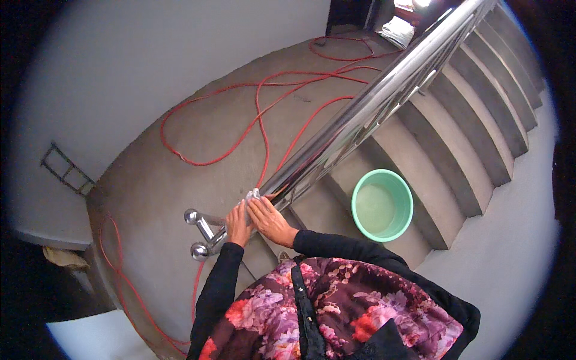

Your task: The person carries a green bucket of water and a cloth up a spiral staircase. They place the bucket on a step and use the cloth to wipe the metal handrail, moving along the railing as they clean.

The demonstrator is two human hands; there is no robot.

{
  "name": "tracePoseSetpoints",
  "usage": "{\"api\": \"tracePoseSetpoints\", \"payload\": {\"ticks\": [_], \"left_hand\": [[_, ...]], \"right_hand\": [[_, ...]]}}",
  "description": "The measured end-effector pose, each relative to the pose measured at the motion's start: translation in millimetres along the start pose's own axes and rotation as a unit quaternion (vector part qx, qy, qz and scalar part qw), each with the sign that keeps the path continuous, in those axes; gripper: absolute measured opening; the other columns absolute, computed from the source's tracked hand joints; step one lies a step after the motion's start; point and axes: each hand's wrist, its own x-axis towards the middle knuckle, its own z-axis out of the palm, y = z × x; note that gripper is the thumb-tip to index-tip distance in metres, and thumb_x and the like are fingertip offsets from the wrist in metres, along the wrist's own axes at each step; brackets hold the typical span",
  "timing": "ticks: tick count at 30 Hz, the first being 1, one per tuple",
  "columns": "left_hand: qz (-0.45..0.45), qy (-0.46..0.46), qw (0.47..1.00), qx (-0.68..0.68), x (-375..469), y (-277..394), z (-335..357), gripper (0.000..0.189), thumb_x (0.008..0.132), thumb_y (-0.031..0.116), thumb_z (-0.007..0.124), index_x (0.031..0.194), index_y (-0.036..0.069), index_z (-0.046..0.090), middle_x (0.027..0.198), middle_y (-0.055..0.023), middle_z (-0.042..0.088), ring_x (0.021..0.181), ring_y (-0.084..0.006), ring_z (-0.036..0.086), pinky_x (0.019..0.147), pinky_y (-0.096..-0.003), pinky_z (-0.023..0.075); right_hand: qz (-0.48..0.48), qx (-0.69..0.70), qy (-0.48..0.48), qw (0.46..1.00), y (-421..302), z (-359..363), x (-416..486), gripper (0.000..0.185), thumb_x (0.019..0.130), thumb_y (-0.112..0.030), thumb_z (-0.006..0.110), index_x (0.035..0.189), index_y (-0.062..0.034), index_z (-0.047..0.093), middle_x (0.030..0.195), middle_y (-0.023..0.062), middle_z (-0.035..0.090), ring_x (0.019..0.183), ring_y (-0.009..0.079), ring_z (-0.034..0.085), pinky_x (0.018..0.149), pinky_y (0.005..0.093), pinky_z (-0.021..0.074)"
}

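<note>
Both of my hands are on the polished metal handrail (333, 130) of a staircase, close to its lower end. My left hand (237, 225) lies along the rail's left side. Beside it, my right hand (270, 220) rests with its fingers stretched over the top. A pale cloth (253, 194) shows at the fingertips, pressed against the rail; most of it is hidden under the hands. Below them the rail ends in metal balls (199, 250). On a step to the right of the rail stands a round green plastic basin (375, 209) with cloudy liquid in it.
Concrete steps (432, 148) climb to the upper right beside a pale wall. A red hose (258, 112) loops over the concrete floor left of the rail. A dark metal frame (67, 170) is at the left wall. White sheets (397, 31) lie stacked near the top.
</note>
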Motion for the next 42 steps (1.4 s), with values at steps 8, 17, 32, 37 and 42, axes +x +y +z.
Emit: {"api": "tracePoseSetpoints", "payload": {"ticks": [8, 17, 32, 37, 42], "left_hand": [[0.132, -0.005, 0.990, -0.044, 135.1, 129.6, -12.8, 0.073, 0.078, 0.017, 0.069, 0.138, -0.003, 0.034, 0.128, -0.0193, 0.050, 0.117, -0.0351, 0.050, 0.093, -0.0462, 0.0404], [0.224, 0.106, 0.969, -0.019, 304.6, 331.9, -28.1, 0.063, 0.084, 0.011, 0.059, 0.138, -0.006, 0.030, 0.115, -0.0223, 0.053, 0.104, -0.0385, 0.057, 0.084, -0.0457, 0.0482], [0.250, 0.040, 0.962, -0.098, 386.6, 413.6, -52.7, 0.088, 0.078, 0.026, 0.067, 0.150, 0.016, 0.018, 0.109, -0.0300, 0.057, 0.094, -0.0466, 0.062, 0.078, -0.0533, 0.0512], [0.244, 0.078, 0.965, -0.060, 337.3, 365.1, -38.7, 0.092, 0.075, 0.024, 0.070, 0.150, 0.014, 0.018, 0.103, -0.0285, 0.056, 0.091, -0.0451, 0.062, 0.072, -0.0535, 0.0519], [0.233, 0.085, 0.968, -0.046, 287.5, 317.3, -34.0, 0.092, 0.076, 0.021, 0.071, 0.151, 0.014, 0.018, 0.105, -0.0259, 0.055, 0.090, -0.0437, 0.062, 0.073, -0.0507, 0.0523]], "right_hand": [[0.082, -0.037, 0.114, 0.989, 114.0, -88.6, -14.2, 0.054, 0.077, -0.017, 0.054, 0.126, 0.0077, 0.053, 0.134, 0.0209, 0.052, 0.131, 0.0313, 0.045, 0.113, 0.0495, 0.0277], [0.218, -0.197, 0.272, 0.916, 285.8, -187.7, -32.2, 0.050, 0.085, -0.013, 0.054, 0.134, -0.0045, 0.051, 0.143, 0.0122, 0.047, 0.134, 0.0271, 0.042, 0.112, 0.0455, 0.0282], [0.273, -0.164, 0.342, 0.884, 367.3, -250.0, -34.2, 0.053, 0.087, -0.002, 0.051, 0.140, -0.0018, 0.043, 0.147, 0.0201, 0.039, 0.136, 0.0351, 0.038, 0.111, 0.0416, 0.0327], [0.290, -0.106, 0.340, 0.888, 315.8, -207.3, -34.2, 0.058, 0.084, 0.001, 0.052, 0.141, -0.0006, 0.040, 0.150, 0.0227, 0.032, 0.136, 0.0384, 0.036, 0.111, 0.0418, 0.0334], [0.321, -0.062, 0.331, 0.885, 255.9, -165.2, -30.0, 0.063, 0.084, 0.002, 0.054, 0.144, -0.0013, 0.034, 0.152, 0.0234, 0.027, 0.137, 0.0408, 0.033, 0.110, 0.0434, 0.0353]]}}
